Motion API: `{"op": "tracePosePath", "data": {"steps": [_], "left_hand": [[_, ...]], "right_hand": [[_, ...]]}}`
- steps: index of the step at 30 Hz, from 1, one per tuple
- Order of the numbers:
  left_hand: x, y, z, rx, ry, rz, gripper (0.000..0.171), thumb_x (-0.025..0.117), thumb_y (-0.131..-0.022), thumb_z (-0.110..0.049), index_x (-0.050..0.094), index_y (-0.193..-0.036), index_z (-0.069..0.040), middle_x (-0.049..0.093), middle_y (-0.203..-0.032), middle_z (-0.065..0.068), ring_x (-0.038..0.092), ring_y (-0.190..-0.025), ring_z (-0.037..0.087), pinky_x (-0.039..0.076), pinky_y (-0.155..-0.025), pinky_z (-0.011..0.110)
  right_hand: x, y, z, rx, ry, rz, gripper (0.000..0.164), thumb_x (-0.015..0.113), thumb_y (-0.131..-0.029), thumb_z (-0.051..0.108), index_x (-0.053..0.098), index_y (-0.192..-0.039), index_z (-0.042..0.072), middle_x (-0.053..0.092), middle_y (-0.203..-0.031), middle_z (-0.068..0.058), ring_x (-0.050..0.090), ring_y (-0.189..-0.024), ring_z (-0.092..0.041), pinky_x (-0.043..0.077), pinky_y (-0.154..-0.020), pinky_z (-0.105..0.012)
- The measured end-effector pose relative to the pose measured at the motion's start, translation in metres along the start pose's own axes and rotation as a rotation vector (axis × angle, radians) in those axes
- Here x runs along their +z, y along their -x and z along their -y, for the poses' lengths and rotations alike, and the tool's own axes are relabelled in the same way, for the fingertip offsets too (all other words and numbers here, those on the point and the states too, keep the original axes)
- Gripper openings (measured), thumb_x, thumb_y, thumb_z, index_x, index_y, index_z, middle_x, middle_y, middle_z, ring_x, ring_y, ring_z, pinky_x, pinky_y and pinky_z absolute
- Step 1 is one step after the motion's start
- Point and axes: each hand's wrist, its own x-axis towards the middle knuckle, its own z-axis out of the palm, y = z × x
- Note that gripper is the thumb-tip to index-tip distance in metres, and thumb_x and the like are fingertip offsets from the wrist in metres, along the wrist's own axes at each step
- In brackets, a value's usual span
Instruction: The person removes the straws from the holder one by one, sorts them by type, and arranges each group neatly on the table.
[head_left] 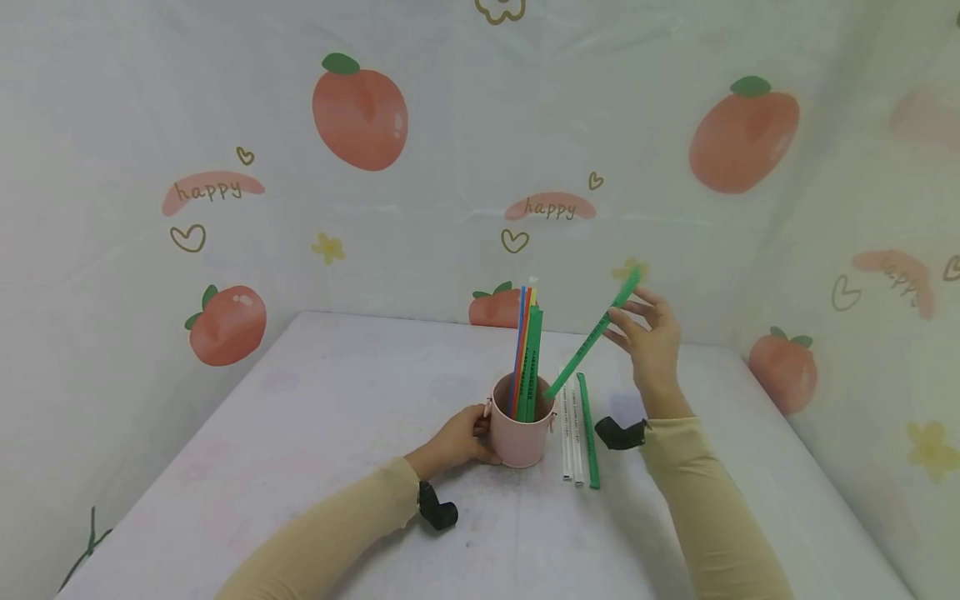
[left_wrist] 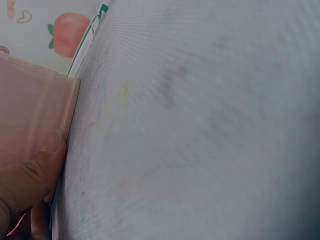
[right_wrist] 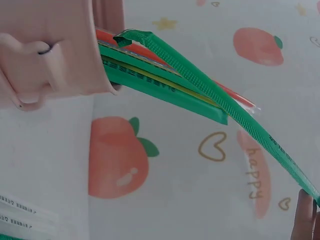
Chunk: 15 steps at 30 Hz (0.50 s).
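My left hand (head_left: 457,435) grips the left side of a small pink bucket (head_left: 517,443), its thumb (left_wrist: 37,172) lying along the wall. Inside the bucket stand several wrapped straws: green ones (head_left: 533,358) beside slim blue, red and yellow ones, leaning slightly. Over to the right, my right hand (head_left: 652,337) pinches a long green wrapped straw (head_left: 590,340) near its upper end. That straw slants down to the left, its lower end close to the bucket's mouth. In the right wrist view this bent tip (right_wrist: 132,37) appears just outside the rim.
Right of the bucket, two white wrapped straws (head_left: 577,446) and a green wrapped straw (head_left: 588,433) lie on the white table (head_left: 360,392). A white backdrop (head_left: 450,125) with printed fruit rises behind it. Black wrist devices (head_left: 621,433) sit on both wrists.
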Motion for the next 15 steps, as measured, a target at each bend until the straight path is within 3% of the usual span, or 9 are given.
{"op": "tracePosePath", "data": {"steps": [15], "left_hand": [[0.0, 0.0, -0.001, -0.003, -0.006, -0.003, 0.079, 0.087, -0.068, -0.004, 0.047, -0.135, 0.002, 0.056, -0.129, 0.017, 0.054, -0.122, 0.034, 0.047, -0.106, 0.045]], "right_hand": [[-0.019, -0.006, 0.013, 0.043, -0.03, -0.044, 0.049, 0.069, -0.083, -0.009, 0.056, -0.126, 0.01, 0.052, -0.102, -0.007, 0.065, -0.074, -0.01, 0.061, -0.068, -0.025]]}}
